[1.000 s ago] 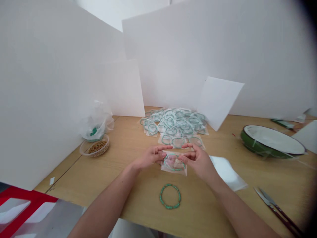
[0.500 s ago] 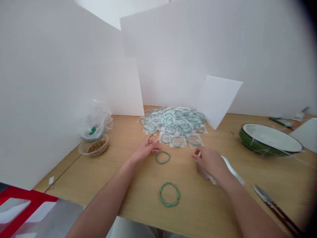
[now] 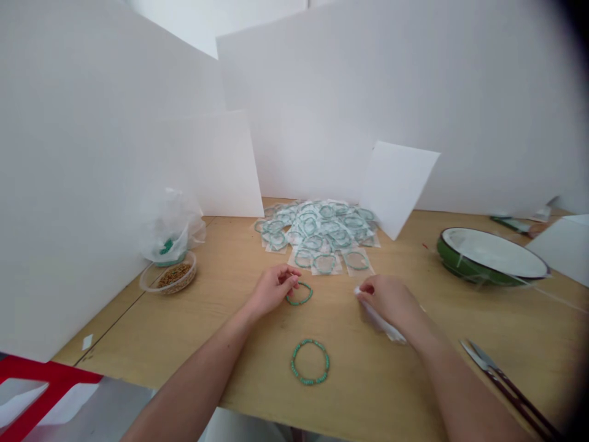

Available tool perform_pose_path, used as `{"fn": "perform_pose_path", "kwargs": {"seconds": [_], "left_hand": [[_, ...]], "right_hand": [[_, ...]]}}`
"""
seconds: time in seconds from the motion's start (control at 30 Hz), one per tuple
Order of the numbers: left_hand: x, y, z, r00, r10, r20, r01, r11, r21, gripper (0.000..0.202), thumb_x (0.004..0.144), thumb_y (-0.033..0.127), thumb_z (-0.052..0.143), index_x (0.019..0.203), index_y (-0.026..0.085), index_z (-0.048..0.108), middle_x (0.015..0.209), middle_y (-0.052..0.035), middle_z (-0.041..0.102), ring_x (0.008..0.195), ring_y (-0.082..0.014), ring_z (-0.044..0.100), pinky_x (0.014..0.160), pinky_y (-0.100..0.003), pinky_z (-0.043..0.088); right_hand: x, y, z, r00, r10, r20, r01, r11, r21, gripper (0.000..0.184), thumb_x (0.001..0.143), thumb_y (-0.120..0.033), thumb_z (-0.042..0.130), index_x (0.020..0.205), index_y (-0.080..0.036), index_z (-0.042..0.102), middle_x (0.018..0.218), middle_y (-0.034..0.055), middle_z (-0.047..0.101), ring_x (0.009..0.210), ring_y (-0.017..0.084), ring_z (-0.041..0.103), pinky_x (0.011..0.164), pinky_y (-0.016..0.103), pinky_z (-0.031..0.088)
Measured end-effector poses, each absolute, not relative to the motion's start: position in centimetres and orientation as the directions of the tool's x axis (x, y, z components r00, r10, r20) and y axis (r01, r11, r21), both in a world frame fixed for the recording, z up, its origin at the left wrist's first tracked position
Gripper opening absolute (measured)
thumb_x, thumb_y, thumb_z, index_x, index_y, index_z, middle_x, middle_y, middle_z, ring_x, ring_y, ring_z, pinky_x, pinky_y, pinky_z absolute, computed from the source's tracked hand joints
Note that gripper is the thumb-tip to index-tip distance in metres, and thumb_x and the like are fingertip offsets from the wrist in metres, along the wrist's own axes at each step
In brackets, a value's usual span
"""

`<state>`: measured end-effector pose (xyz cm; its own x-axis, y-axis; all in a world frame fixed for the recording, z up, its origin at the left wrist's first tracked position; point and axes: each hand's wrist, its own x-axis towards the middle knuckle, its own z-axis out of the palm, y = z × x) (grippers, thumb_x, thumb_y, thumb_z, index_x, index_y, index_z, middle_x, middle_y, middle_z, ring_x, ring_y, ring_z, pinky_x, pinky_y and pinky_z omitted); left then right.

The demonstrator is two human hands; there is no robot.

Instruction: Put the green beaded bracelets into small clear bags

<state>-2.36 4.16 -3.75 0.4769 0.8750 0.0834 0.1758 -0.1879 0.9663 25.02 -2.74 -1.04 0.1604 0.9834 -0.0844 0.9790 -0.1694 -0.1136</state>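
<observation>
My left hand (image 3: 273,288) is closed, thumb and fingers pinched on the upper left edge of a green bead bracelet (image 3: 300,303) that lies on the table. My right hand (image 3: 389,298) is also closed, pinching the white end of a clear plastic bag (image 3: 381,322), much of which is hidden under the palm. Nearer to me lies a second green bead bracelet (image 3: 310,382) with a few gold-coloured beads, touched by neither hand. Beyond both hands is a heap of small clear bags (image 3: 322,228), each with a green bracelet inside.
To the left stand a tub of gold-brown beads (image 3: 176,276) and a plastic bag with green beads (image 3: 168,245). A green enamel basin (image 3: 488,270) and scissors (image 3: 499,377) are on the right. White boards (image 3: 322,110) wall in the wooden table (image 3: 221,245).
My left fingers have closed onto the bracelet's edge. My right hand now pinches the white end of the plastic bag. The view has shifted slightly.
</observation>
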Motion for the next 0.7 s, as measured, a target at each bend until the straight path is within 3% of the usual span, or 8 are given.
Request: {"fn": "perform_pose_path", "kwargs": {"seconds": [0.1, 0.23, 0.53, 0.7], "left_hand": [[-2.4, 4.2, -3.7, 0.47, 0.878, 0.091, 0.164, -0.188, 0.969, 0.034, 0.084, 0.045, 0.061, 0.099, 0.014, 0.063, 0.075, -0.0026, 0.065, 0.058, -0.0103, 0.057, 0.057, -0.022, 0.045], [-2.4, 4.0, -3.4, 0.462, 0.882, 0.088, 0.153, -0.177, 0.972, 0.034, 0.083, 0.046, 0.062, 0.097, 0.014, 0.064, 0.073, -0.0025, 0.065, 0.057, -0.0104, 0.057, 0.056, -0.023, 0.044], [-2.1, 3.8, -3.3, 0.476, 0.876, 0.079, 0.194, -0.192, 0.962, 0.032, 0.084, 0.043, 0.06, 0.095, 0.013, 0.064, 0.072, -0.0028, 0.065, 0.056, -0.0108, 0.057, 0.055, -0.023, 0.044], [-2.2, 3.9, -3.4, 0.472, 0.878, 0.08, 0.184, -0.186, 0.965, 0.034, 0.083, 0.045, 0.061, 0.095, 0.013, 0.063, 0.07, -0.0026, 0.065, 0.055, -0.0106, 0.056, 0.055, -0.023, 0.044]], "right_hand": [[26.2, -2.8, -0.6, 0.199, 0.98, -0.026, 0.968, -0.201, -0.151, 0.017, 0.084, -0.027, 0.061, 0.089, -0.018, 0.074, 0.089, 0.0136, 0.074, 0.087, 0.028, 0.069, 0.071, 0.032, 0.045], [27.1, -3.2, -0.8, 0.294, 0.952, -0.083, 0.954, -0.297, -0.029, 0.015, 0.079, -0.026, 0.066, 0.077, -0.012, 0.072, 0.081, 0.02, 0.071, 0.078, 0.032, 0.069, 0.062, 0.034, 0.044], [25.9, -3.4, -1.3, 0.237, 0.968, -0.079, 0.972, -0.237, 0.009, 0.006, 0.076, -0.013, 0.063, 0.077, -0.013, 0.069, 0.083, 0.0177, 0.071, 0.082, 0.03, 0.069, 0.063, 0.032, 0.043], [27.0, -3.3, -0.9, 0.246, 0.968, -0.055, 0.966, -0.25, -0.06, 0.006, 0.077, -0.018, 0.064, 0.072, -0.017, 0.068, 0.075, 0.0146, 0.07, 0.074, 0.029, 0.068, 0.06, 0.033, 0.042]]}}
